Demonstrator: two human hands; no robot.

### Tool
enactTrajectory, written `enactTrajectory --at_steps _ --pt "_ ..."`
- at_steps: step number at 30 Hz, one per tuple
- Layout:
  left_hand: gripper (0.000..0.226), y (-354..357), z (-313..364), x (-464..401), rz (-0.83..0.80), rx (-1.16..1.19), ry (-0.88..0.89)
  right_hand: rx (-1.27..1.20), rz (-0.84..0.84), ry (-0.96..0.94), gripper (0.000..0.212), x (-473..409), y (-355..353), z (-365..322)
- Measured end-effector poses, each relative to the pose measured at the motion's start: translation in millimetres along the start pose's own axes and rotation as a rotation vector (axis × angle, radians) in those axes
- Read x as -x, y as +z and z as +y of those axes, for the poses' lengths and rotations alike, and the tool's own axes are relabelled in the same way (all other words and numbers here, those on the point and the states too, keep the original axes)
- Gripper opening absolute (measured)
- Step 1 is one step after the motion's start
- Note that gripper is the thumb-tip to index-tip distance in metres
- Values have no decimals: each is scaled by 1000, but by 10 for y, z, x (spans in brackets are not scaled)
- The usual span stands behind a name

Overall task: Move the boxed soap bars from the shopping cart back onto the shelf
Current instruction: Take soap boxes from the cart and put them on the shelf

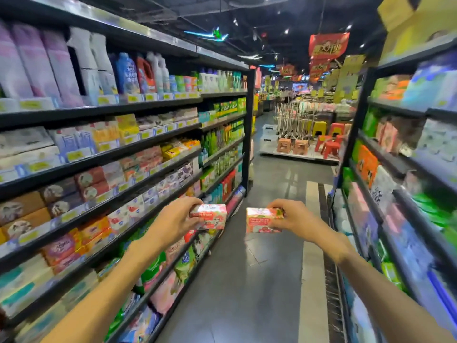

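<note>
My left hand (176, 219) grips a pink and white boxed soap bar (211, 216) from its left end, held out in front of the left shelf unit (138, 142). My right hand (291, 216) grips a second boxed soap bar (262, 220) of the same pink design, held over the aisle floor. The two boxes are level with each other and a short gap apart. Similar pink and white soap boxes (123, 215) sit on a lower tier of the left shelves. No shopping cart is in view.
A second shelf unit (395, 174) packed with goods lines the right side. The grey aisle floor (247, 280) runs ahead between them. At the far end stand red and yellow plastic stools (329, 142) on a low platform.
</note>
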State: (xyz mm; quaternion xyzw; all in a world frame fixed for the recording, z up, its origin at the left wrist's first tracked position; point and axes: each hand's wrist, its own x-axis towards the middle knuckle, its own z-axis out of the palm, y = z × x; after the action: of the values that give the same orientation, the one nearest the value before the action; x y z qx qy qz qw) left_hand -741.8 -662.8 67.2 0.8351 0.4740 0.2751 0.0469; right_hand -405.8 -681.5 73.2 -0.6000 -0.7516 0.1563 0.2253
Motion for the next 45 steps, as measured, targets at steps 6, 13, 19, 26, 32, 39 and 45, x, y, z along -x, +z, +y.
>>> enactTrajectory --at_steps 6,13,19,26,32,39,45 --pt "36 334 -375 -1256 9 1 -9 30 9 10 29 -1171 -286 501" --pt "31 735 -897 -2486 8 -42 -47 11 10 -52 28 -2572 -418 1117" --pt "35 1015 -1402 -3340 82 -87 -160 9 -61 -183 29 -4039 -385 1487" --pt "39 1009 -1975 -3836 189 -158 -391 3 -149 -380 35 -5577 -164 1442" --pt "42 918 -2551 -3826 231 -246 -570 -26 -246 -554 34 -6534 361 978" --pt "44 680 -3223 -3591 323 -352 -755 -73 -322 -768 34 -7263 1114 230" --pt "47 529 -3639 -3522 382 -391 -867 -89 -320 -822 42 -7725 1536 -264"
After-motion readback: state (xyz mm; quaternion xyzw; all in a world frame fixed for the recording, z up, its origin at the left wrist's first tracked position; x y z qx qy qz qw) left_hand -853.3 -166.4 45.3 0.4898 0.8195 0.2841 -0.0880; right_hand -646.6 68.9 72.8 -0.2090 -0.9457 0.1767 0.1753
